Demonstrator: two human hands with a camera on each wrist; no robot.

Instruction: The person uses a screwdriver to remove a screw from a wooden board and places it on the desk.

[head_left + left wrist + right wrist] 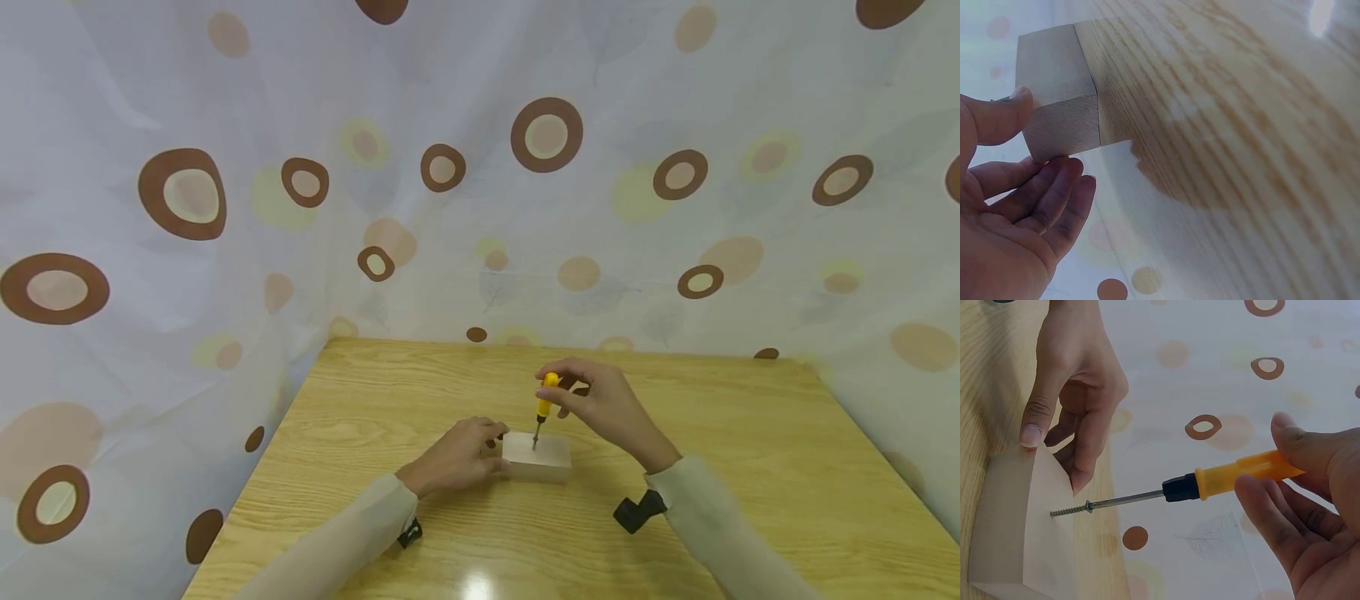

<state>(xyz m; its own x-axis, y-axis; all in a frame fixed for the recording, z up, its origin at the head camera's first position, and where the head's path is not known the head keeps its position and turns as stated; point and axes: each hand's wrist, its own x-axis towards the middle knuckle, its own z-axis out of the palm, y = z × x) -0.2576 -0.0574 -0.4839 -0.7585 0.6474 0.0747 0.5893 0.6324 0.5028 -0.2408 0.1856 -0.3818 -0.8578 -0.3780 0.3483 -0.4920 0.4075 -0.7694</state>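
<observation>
A pale wooden block (537, 471) lies on the table, with a screw (1069, 511) standing in its top face, most of its thread exposed. My left hand (461, 454) pinches the block's left end, thumb on the near side and fingers at the far side, as the left wrist view also shows. My right hand (600, 404) holds a screwdriver (1229, 479) with a yellow handle and black collar between thumb and fingers. The screwdriver stands nearly upright above the block, its tip meeting the screw head.
The wood-grain table (360, 533) extends around the block on every side. A white curtain (480, 208) with brown and beige spots hangs behind the table and along its sides. Black wrist devices (640, 510) hang under the sleeves.
</observation>
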